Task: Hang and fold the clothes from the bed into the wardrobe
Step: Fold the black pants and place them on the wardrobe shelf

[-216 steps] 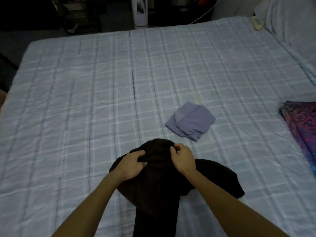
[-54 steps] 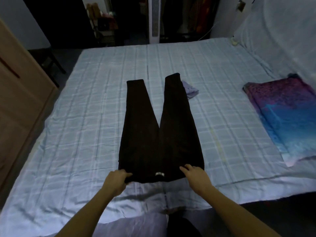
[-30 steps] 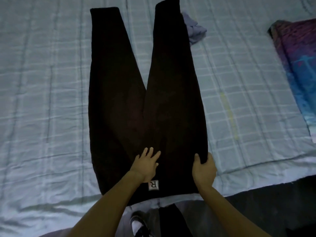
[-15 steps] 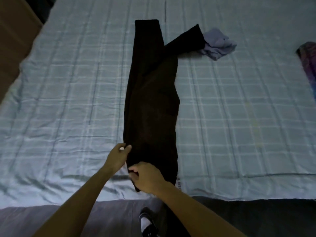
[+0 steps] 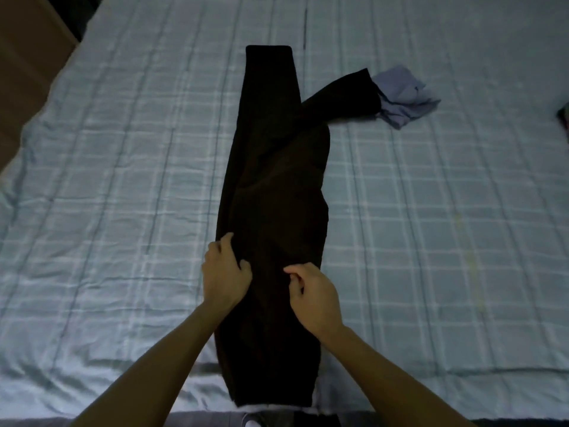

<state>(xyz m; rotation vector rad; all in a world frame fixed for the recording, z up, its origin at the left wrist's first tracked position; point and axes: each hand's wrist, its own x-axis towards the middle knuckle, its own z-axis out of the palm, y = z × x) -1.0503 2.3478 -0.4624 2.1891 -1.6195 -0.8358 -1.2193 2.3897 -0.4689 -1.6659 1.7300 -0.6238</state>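
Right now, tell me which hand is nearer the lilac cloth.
Right. The right hand pinches the black trousers below the lilac cloth; the left hand grips their opposite edge.

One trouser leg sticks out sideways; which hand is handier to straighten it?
Likely the right hand: the stray leg of the black trousers splays toward its side, while the left hand grips the opposite edge.

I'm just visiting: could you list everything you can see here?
black fabric trousers: one, black, folded lengthwise mid-bed, one leg end splayed right
small crumpled lilac cloth: one, lilac, far right, touching that leg end
pale blue checked bedsheet: one, pale blue, covering the bed
brown wooden panel: one, brown, top left beside the bed
left hand: one, gripping the trousers' left edge
right hand: one, pinching the trousers' fabric
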